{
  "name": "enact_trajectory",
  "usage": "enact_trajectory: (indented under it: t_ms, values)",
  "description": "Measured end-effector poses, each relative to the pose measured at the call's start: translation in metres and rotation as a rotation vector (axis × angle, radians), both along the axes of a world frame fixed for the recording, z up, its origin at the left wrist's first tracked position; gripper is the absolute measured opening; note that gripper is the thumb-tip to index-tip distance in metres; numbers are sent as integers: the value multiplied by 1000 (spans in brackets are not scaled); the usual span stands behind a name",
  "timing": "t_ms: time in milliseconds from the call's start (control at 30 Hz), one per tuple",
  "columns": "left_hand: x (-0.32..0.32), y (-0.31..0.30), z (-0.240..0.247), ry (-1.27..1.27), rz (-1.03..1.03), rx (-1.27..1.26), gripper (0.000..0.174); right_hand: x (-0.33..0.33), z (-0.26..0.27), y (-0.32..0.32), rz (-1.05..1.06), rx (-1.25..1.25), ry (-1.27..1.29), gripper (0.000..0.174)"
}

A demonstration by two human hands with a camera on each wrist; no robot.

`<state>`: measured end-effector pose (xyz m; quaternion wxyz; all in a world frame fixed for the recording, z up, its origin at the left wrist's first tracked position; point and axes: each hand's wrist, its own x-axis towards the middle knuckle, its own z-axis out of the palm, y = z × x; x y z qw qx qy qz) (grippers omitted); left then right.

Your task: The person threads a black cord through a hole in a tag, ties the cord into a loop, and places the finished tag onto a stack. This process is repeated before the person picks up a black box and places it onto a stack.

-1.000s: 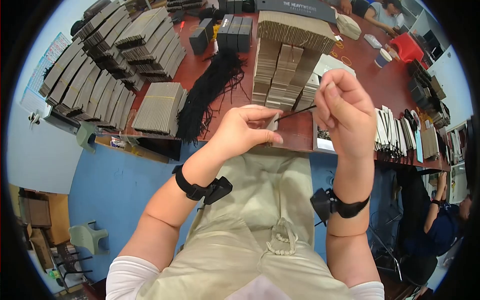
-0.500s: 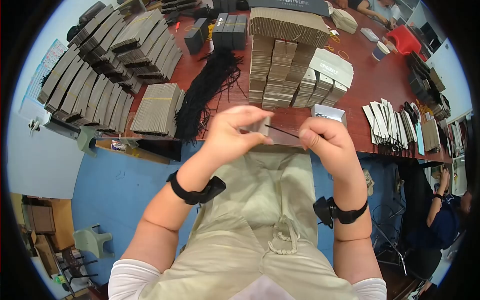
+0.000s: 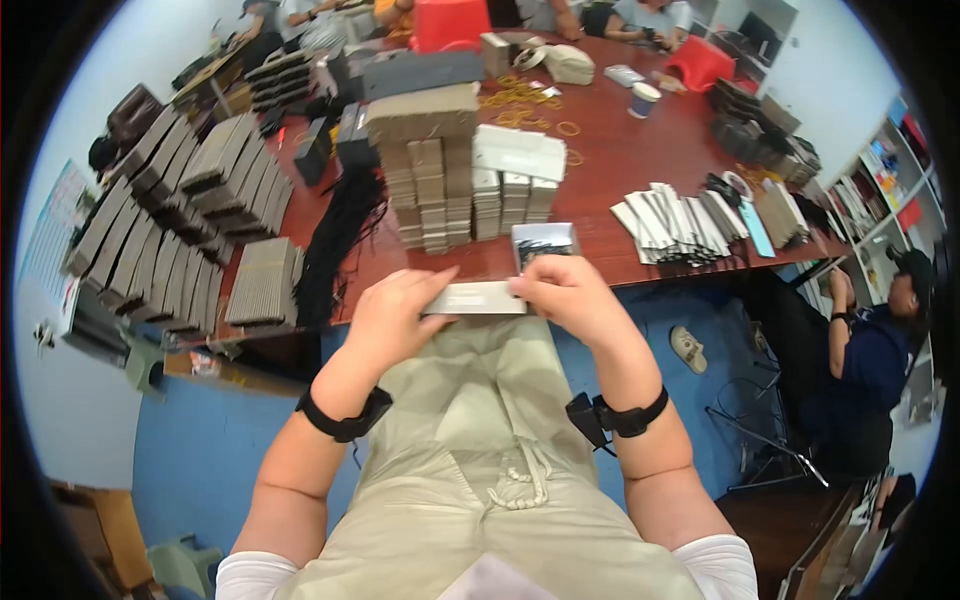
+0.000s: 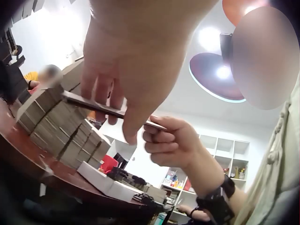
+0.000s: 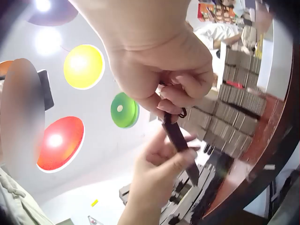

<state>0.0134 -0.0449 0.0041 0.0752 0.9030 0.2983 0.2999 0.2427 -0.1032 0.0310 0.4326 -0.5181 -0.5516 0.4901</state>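
A pale, narrow tag-like card (image 3: 478,298) lies between both hands at the near table edge. The left hand (image 3: 392,318) grips its left end between thumb and fingers. At the right end, the right hand (image 3: 572,300) pinches the card with thumb and forefinger, its other fingers curled. Seen from the right wrist, the dark side of the card (image 5: 178,139) shows, with a small black cord loop (image 5: 183,112) by the right fingertips. An open white box (image 3: 544,240) with dark small items stands just beyond the right hand.
Tall stacks of grey-brown cards (image 3: 428,170) stand beyond the hands, with a bundle of black cords (image 3: 342,235) to their left. More card stacks (image 3: 150,225) fill the left side. White strips (image 3: 680,225) lie at right; a paper cup (image 3: 644,99) stands farther back. Other people sit around.
The right hand has come down and in to the card, where it earlier pulled a black cord out to the right. The card has turned broadside. The head view has shifted, showing more of the far table.
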Motion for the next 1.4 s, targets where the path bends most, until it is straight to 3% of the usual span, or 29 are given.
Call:
enact_trajectory:
  t_ms: [67, 133, 200, 233, 333, 367, 467, 567, 667, 767, 800, 933, 1067, 1167, 1300, 1400]
  values:
    - [-14, 11, -12, 87, 161, -235, 35, 42, -4, -18, -152, -45, 146, 19]
    - [-24, 19, -28, -5, 202, -196, 29, 80, -18, -31, -399, 9, 328, 18]
    - [-20, 25, -39, -71, 203, -193, 24, 110, -36, -29, -645, 13, 356, 17]
    - [-16, 27, -44, -91, 185, -205, 22, 125, -46, -24, -670, -16, 334, 24]
    - [-9, 37, -60, -107, 152, -70, 18, 143, -72, -14, -827, -189, -423, 31]
    - [-7, 44, -64, -108, 141, 7, 17, 145, -83, -17, -916, -82, -829, 34]
    - [-5, 48, -63, -58, 143, 7, 17, 124, -70, -30, -990, -25, -1106, 21]
    - [2, 54, -65, -8, 132, 39, 21, 129, -60, -9, -1003, 389, -1293, 19]
    - [8, 55, -59, 26, 163, 1, 25, 133, -59, 40, -776, 525, -1149, 23]
    - [11, 61, -57, 81, 165, -54, 29, 140, -84, 60, -641, 416, -1303, 24]
    - [8, 61, -55, 97, 184, -73, 30, 136, -85, 58, -631, 309, -1297, 26]
    - [-3, 66, -50, 61, 178, -93, 37, 133, -91, 51, -599, 314, -1320, 31]
    - [-8, 66, -52, 2, 201, -128, 37, 136, -39, 78, -465, 405, -1103, 40]
    - [-14, 65, -58, -16, 218, -100, 40, 122, 37, 114, -290, 589, -814, 40]
    - [-18, 62, -60, -53, 211, -114, 38, 46, 132, 156, 30, 873, -899, 62]
    - [-20, 60, -63, -63, 205, -109, 37, 0, 144, 209, 187, 908, -951, 74]
